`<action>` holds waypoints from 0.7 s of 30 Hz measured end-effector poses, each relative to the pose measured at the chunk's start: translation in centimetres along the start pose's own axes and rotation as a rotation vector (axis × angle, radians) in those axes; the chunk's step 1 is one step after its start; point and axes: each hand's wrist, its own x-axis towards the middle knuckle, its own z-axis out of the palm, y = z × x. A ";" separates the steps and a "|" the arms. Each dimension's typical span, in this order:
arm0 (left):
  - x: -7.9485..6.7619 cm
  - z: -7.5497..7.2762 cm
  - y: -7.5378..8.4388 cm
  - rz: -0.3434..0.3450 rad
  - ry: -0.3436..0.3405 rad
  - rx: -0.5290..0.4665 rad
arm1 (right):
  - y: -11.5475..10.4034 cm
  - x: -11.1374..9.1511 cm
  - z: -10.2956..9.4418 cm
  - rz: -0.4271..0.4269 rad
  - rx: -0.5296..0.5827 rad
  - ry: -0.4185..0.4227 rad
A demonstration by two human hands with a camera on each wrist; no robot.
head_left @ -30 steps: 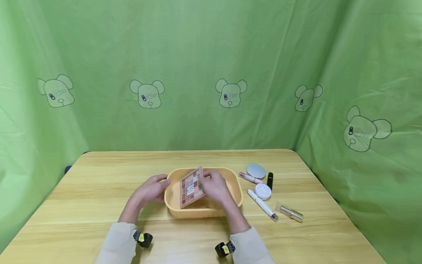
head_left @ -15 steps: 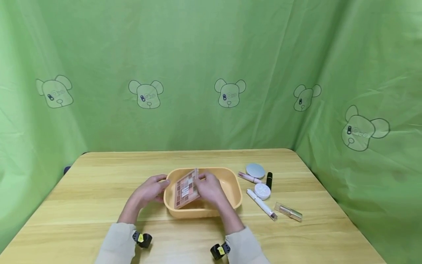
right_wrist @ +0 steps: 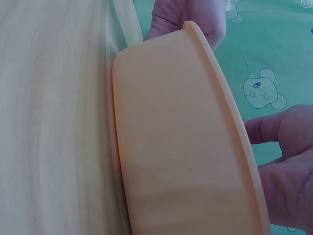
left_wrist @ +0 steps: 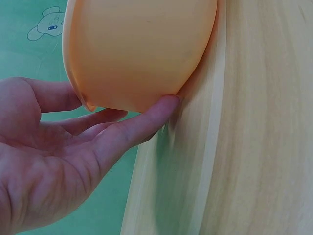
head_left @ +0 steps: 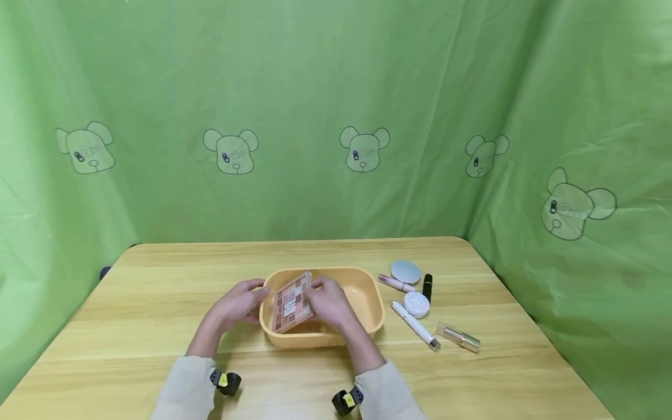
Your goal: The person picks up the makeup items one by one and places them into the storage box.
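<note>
An orange plastic basin (head_left: 329, 340) stands on the table, its side filling much of both wrist views. My left hand (head_left: 238, 304) holds the basin's left end, thumb at the rim and fingers against the outer wall, as the left wrist view (left_wrist: 63, 156) also shows. Inside the basin, tilted toward its left end, is an eyeshadow palette (head_left: 290, 306) with many coloured squares. My right hand (head_left: 331, 303) pinches the palette's right edge. In the right wrist view the basin wall hides the palette and part of the right hand (right_wrist: 288, 161).
Right of the basin lie a silver round compact (head_left: 405, 272), a pink tube (head_left: 396, 283), a black tube (head_left: 427, 287), a white round compact (head_left: 417, 304), a white tube (head_left: 415, 324) and a gold lipstick (head_left: 458, 337). Green curtains surround the wooden table (head_left: 157, 303).
My right hand has moved left inside the basin, carrying the palette toward the left end and lowering it slightly. The left hand has stayed on the basin's left end.
</note>
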 end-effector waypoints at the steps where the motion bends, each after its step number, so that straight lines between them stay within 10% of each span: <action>1: 0.0 0.0 0.0 0.001 0.001 -0.003 | 0.0 0.0 0.0 0.001 0.004 -0.003; 12: 0.0 0.0 0.0 -0.006 0.001 -0.001 | 0.0 -0.3 -0.8 0.032 0.014 -0.115; 21: 0.1 0.0 0.0 -0.010 0.006 -0.006 | 0.2 -0.3 -2.2 0.020 -0.284 -0.201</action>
